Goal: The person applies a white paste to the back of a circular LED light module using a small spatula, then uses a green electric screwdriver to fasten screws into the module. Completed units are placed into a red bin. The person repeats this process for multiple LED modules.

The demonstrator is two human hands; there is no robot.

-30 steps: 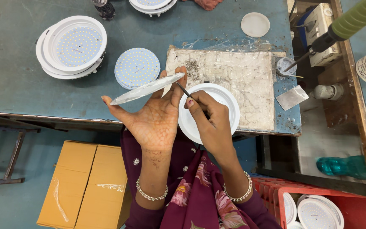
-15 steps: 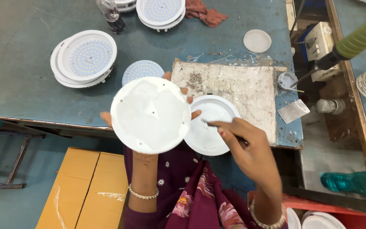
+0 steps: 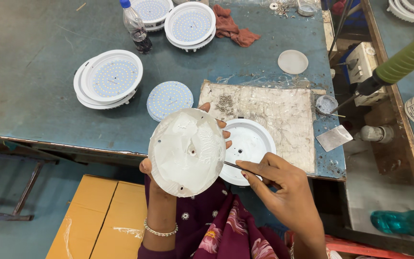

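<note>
Left hand (image 3: 155, 178): I see it under the white round disc (image 3: 187, 152); it holds the disc up from behind, tilted toward the camera. The fingertips (image 3: 224, 125) come over the far right edge and the thumb is at the lower left edge, so the grip is closed on the disc.
White round disc: it is in the air above the near edge of the blue-green workbench (image 3: 39, 81), just left of the white lamp housing (image 3: 251, 146). Its face has a smeared, whitish paste and some small holes.
Right hand (image 3: 278, 184): the fingers are pinched together on a thin dark tool (image 3: 232, 166). The tip of the tool points to the right edge of the disc; I cannot tell if it touches.
White lamp housing: it lies flat on the stained mat (image 3: 283, 115), partly hidden by the disc.
Stained mat: a small heap of screws (image 3: 224, 102) lies on its far left corner.
Near the disc: a round LED board (image 3: 169, 99) lies flat on the bench, just beyond the disc.
Further left: two stacked lamp units (image 3: 109, 79).
Far edge: more lamp units (image 3: 190, 25), a plastic bottle (image 3: 135, 27) and a red cloth (image 3: 231, 26).
Right side: a small white lid (image 3: 293, 62), a small round tin (image 3: 326, 103) and a metal plate (image 3: 334, 137).
Below the bench: a yellow carton (image 3: 99, 220).
</note>
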